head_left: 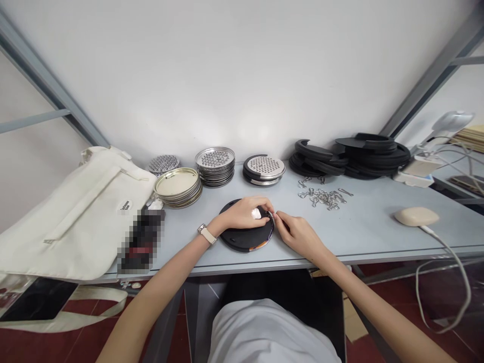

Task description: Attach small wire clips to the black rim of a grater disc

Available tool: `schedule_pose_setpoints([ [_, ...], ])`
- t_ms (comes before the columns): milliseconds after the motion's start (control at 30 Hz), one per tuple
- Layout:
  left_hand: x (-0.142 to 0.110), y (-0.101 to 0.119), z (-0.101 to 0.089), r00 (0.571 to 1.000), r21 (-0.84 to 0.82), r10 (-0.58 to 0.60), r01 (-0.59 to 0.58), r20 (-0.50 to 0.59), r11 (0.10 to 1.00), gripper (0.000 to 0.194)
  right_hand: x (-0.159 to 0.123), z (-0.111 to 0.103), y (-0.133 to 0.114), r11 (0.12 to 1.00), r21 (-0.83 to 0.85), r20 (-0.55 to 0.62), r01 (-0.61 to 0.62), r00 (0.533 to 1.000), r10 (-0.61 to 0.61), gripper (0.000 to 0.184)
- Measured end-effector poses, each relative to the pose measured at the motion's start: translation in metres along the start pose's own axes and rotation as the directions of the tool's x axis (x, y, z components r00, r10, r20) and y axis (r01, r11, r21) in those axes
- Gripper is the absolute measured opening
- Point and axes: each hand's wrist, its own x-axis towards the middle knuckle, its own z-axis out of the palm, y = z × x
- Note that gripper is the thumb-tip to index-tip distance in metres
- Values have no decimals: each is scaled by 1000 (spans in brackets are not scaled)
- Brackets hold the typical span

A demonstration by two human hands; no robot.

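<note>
A round black disc with a shiny rim lies flat on the grey table near its front edge. My left hand rests on top of the disc with its fingers curled down over it, a watch on the wrist. My right hand is at the disc's right edge, thumb and forefinger pinched together on something small that I cannot make out. The two hands almost touch at the rim.
Behind the disc lie loose metal hooks, stacks of perforated metal discs, gold-toned lids and black rings. A cream tote bag fills the left. A beige mouse with cable sits right.
</note>
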Motion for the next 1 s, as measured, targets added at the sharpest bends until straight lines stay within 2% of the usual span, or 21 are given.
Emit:
schedule_pose_setpoints([
  [333, -1, 2, 1, 999, -33, -34, 34, 12, 999, 22, -2, -2, 0, 999, -28, -39, -27, 999, 26, 30],
  [600, -1, 0, 1, 999, 53, -27, 29, -44, 998, 20, 9, 1, -1, 990, -139, 57, -8, 998, 16, 34],
  [800, -1, 2, 1, 997, 57, -52, 54, -52, 997, 21, 25, -3, -2, 991, -134, 107, -21, 994, 36, 36],
  [867, -1, 2, 1, 996, 55, -68, 71, -55, 996, 22, 24, -1, -4, 998, -59, 142, -32, 989, 40, 37],
  [1000, -1, 1, 1, 997, 67, -59, 62, -45, 996, 20, 12, 4, -10, 992, 7, -30, -124, 992, 124, 34],
])
